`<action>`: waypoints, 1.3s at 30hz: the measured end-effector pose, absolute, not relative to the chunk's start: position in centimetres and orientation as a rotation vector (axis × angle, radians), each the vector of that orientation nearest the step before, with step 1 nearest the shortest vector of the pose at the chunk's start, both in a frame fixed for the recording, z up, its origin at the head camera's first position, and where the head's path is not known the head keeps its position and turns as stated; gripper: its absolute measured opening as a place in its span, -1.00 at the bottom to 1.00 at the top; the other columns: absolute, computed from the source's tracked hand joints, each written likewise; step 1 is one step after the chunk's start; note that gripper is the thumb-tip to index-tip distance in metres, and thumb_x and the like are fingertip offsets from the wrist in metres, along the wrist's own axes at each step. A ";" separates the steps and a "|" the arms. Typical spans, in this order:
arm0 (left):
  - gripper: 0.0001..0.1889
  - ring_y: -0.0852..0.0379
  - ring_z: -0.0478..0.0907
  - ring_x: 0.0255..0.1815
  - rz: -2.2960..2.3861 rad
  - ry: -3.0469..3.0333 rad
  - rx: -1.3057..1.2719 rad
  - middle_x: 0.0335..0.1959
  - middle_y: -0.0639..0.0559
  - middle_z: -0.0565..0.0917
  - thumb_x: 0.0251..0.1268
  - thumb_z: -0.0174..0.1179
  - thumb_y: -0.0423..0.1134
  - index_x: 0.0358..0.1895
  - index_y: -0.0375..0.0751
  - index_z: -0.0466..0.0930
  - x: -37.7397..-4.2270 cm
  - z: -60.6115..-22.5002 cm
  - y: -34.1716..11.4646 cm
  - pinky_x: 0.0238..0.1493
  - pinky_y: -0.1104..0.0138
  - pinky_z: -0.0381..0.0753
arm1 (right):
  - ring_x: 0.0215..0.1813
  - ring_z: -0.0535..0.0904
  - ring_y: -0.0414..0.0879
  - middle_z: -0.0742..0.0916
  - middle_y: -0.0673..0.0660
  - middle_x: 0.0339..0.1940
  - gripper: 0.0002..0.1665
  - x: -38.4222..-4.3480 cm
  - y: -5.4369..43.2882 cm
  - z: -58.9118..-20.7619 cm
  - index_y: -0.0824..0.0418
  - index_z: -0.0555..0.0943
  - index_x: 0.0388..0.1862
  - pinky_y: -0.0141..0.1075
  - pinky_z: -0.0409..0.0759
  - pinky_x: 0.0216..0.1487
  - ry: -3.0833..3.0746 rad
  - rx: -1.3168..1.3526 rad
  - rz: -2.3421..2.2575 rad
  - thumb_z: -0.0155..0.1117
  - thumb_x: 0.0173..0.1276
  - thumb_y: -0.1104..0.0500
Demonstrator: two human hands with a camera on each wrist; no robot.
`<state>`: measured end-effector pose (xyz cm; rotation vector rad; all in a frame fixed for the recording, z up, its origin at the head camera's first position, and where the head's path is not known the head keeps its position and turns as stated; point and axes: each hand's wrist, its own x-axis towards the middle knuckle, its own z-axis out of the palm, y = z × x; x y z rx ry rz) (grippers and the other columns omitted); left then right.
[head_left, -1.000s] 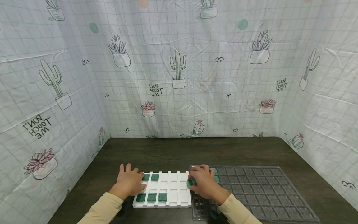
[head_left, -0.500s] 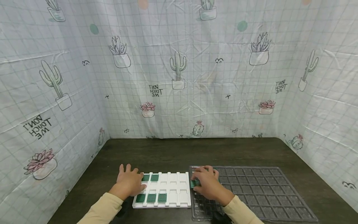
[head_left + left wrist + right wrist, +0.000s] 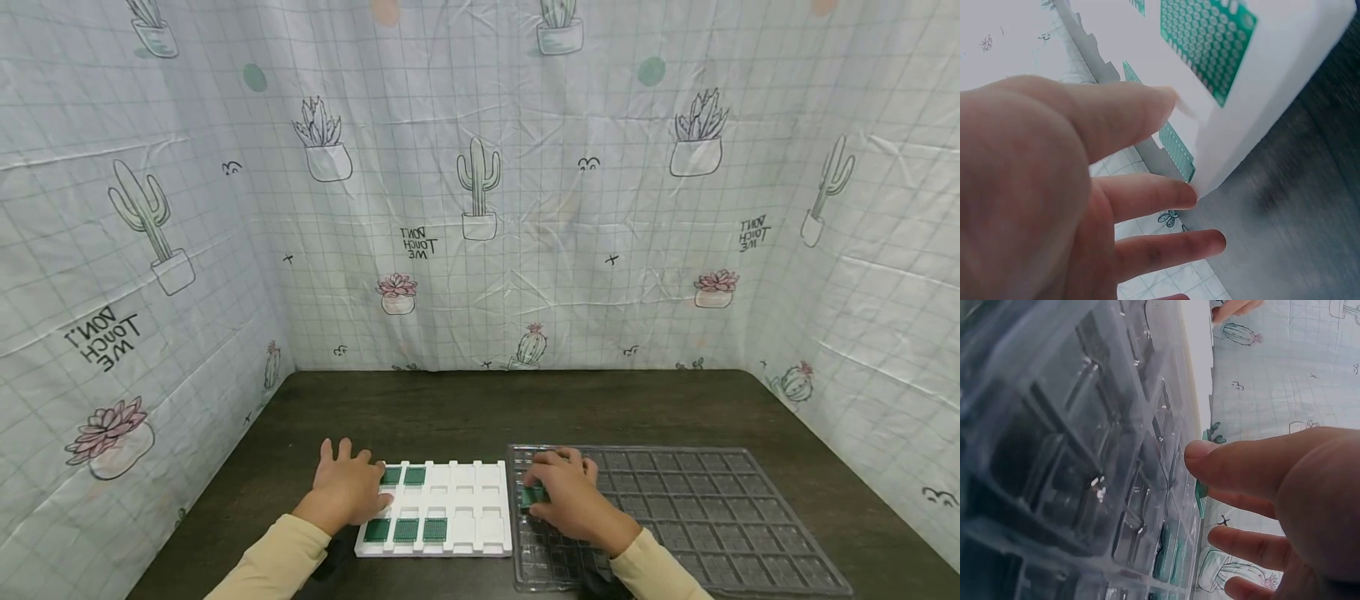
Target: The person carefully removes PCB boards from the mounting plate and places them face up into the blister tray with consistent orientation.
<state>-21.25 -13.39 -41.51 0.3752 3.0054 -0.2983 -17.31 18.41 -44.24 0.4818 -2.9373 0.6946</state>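
Note:
My left hand (image 3: 345, 487) rests at the left end of a white slotted tray (image 3: 450, 497), fingers straight. In the left wrist view its thumb lies over the tray and the index fingertip touches the edge near a green circuit board (image 3: 1177, 153). Small square green circuit boards sit in the tray: two in the back row, among them one board (image 3: 415, 476), and three in front, including a middle board (image 3: 406, 530). Over the left part of a clear plastic tray, my right hand (image 3: 573, 498) pinches another green circuit board (image 3: 532, 497), seen nearly edge-on in the right wrist view.
The clear compartment tray (image 3: 712, 508) lies to the right, close beside the white one. Green boards (image 3: 1169, 553) show in a few of its pockets in the right wrist view. A dark wooden table (image 3: 465, 408) reaches back to a cactus-print curtain (image 3: 480, 283).
My right hand has moved right with the pinched circuit board, from the white tray's right edge to over the clear tray. The left hand has stayed in place.

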 end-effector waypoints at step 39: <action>-0.42 -0.41 0.23 0.39 -0.302 3.022 0.385 0.24 -0.19 0.56 0.23 0.23 0.17 0.19 -0.14 0.60 -21.3 -41.6 -13.3 0.39 -0.38 -0.01 | 0.34 0.24 0.33 0.60 0.15 0.23 -0.72 -16.5 20.5 -43.9 -0.03 0.66 -0.22 0.27 0.13 0.10 -2.988 0.379 0.610 0.54 0.08 0.13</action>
